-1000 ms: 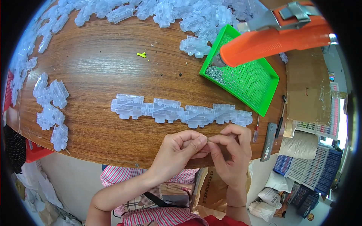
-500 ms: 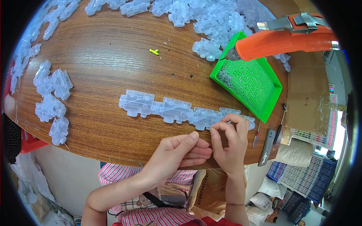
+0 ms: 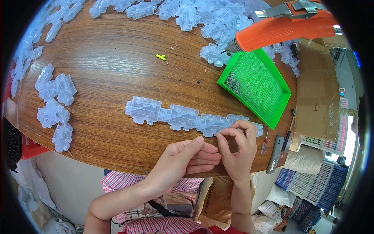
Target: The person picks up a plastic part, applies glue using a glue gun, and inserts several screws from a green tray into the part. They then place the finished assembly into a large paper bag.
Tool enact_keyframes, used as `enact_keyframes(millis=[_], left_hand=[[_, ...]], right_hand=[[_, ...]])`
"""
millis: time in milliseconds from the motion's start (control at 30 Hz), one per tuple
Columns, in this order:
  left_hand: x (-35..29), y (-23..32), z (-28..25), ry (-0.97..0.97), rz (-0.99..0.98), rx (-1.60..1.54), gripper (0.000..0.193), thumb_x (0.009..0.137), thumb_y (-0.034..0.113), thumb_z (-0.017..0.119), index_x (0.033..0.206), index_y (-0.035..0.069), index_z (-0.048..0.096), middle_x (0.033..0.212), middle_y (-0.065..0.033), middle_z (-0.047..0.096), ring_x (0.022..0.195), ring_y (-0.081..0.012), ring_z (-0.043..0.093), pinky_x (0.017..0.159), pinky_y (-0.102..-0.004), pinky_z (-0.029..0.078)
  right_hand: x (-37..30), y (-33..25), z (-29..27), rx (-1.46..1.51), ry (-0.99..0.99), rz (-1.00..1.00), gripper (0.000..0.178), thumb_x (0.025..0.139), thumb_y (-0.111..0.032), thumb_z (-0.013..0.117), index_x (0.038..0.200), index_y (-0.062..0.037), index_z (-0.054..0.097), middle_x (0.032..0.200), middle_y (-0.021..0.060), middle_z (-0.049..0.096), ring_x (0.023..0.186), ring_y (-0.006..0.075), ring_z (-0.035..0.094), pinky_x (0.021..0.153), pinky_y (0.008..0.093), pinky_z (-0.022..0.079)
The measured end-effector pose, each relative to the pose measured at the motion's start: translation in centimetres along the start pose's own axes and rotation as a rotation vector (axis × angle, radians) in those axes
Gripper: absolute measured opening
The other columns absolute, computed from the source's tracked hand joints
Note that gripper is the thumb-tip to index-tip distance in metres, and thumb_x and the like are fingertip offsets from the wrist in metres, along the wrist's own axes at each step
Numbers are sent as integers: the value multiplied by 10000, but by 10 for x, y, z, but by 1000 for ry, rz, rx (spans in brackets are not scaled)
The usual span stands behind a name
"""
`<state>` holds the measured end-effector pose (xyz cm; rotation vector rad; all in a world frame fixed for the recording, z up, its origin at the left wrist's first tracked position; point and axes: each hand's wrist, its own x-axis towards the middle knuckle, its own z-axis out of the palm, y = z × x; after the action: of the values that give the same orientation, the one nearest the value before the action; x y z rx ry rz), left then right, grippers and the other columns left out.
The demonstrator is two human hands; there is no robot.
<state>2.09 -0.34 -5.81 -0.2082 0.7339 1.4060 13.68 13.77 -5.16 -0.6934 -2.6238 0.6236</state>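
Note:
A row of clear plastic housings (image 3: 180,117) lies end to end on the table in front of me. My right hand (image 3: 237,150) is over the row's right end, with thumb and forefinger closed in a pinch at a housing's near edge. Whatever sits between those fingertips is too small to make out. Just left of it, my left hand (image 3: 183,158) is cupped, its fingers pressed together and its thumb over the forefinger; anything inside is hidden. An orange power screwdriver (image 3: 284,30) hangs above a green perforated tray (image 3: 265,85) of small metal screws (image 3: 232,82).
More clear housings (image 3: 56,107) lie in a cluster at left, and a large pile (image 3: 224,25) spreads along the far edge. A small yellow piece (image 3: 161,57) lies mid-table. A hand screwdriver (image 3: 265,142), a grey phone (image 3: 275,154) and a cardboard sheet (image 3: 317,93) are at right.
The orange power screwdriver has swung slightly up and to the left. Both hands keep nearly the same pose. The view has shifted a little.

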Motion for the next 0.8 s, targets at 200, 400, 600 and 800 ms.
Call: enact_keyframes(millis=[200,400,600,800], left_hand=[[7,-2,0,-142,-18,-130,785,998,598,212,1344,-65,451,1314,-197,543,1212,-244,547,1063,-373,423],[10,-2,-2,-349,-97,-222,921,934,715,142,1411,-34,386,1376,-140,503,1240,-195,514,1058,-323,398],[5,-5,7,-313,-6,-35,847,970,657,125,1450,-9,332,1403,-121,459,1301,-191,443,1093,-328,351],[9,-13,5,-207,-9,-60,870,956,679,161,1443,-23,327,1375,-126,495,1284,-181,471,1072,-325,379]], right_hand=[[-8,-20,-22,154,40,29,186,745,13,724,905,-77,694,980,60,531,835,207,502,693,314,426],[-15,-35,-18,95,-92,-90,246,690,-61,787,920,-114,716,1049,57,545,904,231,500,735,338,416],[-15,-43,-16,-30,-89,-102,235,654,8,781,861,-82,716,990,45,511,854,200,518,706,300,439],[-20,-43,-18,-40,-132,-175,238,665,-24,762,879,-92,683,996,43,546,857,221,513,715,334,408]])
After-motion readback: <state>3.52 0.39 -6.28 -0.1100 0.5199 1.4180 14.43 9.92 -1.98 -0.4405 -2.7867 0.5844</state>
